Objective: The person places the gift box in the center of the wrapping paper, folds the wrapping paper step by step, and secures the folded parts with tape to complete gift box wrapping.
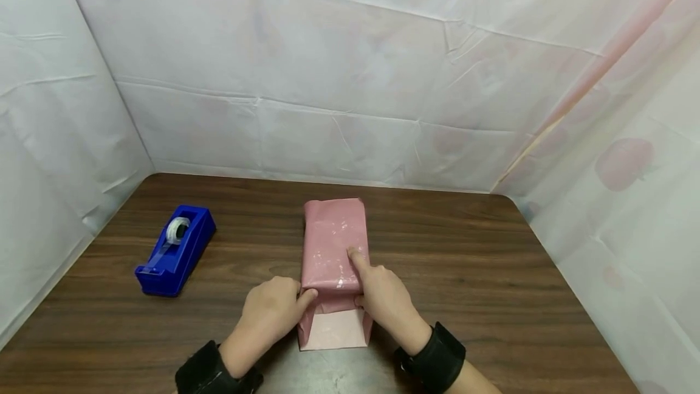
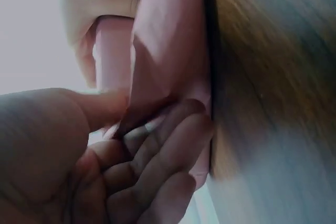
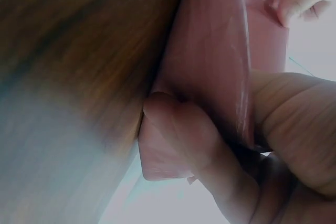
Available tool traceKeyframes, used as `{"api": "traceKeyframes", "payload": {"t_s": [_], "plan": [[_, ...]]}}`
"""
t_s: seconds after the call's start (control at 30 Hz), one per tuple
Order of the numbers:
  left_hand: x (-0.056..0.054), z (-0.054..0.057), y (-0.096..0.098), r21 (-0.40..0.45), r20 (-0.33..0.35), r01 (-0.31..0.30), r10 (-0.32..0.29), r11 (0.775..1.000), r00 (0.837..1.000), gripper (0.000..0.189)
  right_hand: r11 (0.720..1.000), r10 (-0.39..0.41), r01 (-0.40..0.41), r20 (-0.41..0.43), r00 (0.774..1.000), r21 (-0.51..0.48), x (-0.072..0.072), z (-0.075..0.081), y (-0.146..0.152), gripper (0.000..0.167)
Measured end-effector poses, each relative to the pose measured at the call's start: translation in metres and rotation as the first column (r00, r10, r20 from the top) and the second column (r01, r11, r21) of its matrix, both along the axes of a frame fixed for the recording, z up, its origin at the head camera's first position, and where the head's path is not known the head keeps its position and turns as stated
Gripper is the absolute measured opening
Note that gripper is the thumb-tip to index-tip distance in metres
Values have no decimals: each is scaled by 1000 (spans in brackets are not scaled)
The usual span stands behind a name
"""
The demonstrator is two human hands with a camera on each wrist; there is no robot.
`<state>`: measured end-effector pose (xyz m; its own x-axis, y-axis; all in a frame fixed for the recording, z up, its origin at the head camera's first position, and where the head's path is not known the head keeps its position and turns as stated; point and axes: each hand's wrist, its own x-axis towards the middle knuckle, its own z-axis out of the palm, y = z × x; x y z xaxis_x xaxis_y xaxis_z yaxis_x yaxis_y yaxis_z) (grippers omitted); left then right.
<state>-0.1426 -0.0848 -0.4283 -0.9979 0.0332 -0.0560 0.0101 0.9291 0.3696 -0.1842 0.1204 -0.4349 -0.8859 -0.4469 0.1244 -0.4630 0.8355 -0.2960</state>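
At the far left, a white creased fabric sheet (image 1: 54, 138) hangs alongside the left edge of the dark brown wood-grain worktop (image 1: 465, 260). Near that edge, toward the far left corner, stands a blue plastic tape dispenser (image 1: 188, 266) with a roll of clear tape (image 1: 177, 231) in it, a strip running down to its near end.

Right of it, well apart, the left hand (image 1: 271, 309), with a black band (image 1: 208, 369) on its wrist, pinches the left side of the package's near end, thumb on the upper edge of the paper and fingers against the side.

The oblong package wrapped in glossy pink paper (image 1: 333, 236) lies about midway between the worktop's side edges, lengthwise, its far end just short of the far edge. Its near end is unclosed, a pale-faced paper flap (image 1: 335, 328) lying toward the near edge.

The right hand (image 1: 388, 300), a second black band (image 1: 437, 354) on its wrist, holds the package's right side, index finger stretched along the top; the wrist view is dim, but thumb and another finger seem to clasp the side paper.

Beyond the worktop's right edge hangs a pale sheet printed with red fruit (image 1: 626, 163).
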Motion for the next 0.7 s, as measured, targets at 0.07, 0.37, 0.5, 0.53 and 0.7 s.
{"api": "traceKeyframes", "payload": {"t_s": [0.07,0.37,0.5,0.53,0.7], "plan": [[0,0,1,-37,-34,39,-40,999,999,50,1000,1,-1,-4,1000,2,0,0,0,88],[4,-2,1,-114,-44,57,-63,992,997,48,1000,11,-10,-23,1000,21,0,-1,0,87],[6,-1,1,-120,-8,53,-54,991,999,47,1000,7,-7,-22,1000,20,0,-1,1,87],[7,0,0,-109,18,51,-50,993,999,47,1000,9,-8,-20,1000,16,0,-1,0,86],[10,1,0,-60,107,69,-62,996,992,48,1000,12,-12,-19,1000,8,1,-1,1,86]]}}
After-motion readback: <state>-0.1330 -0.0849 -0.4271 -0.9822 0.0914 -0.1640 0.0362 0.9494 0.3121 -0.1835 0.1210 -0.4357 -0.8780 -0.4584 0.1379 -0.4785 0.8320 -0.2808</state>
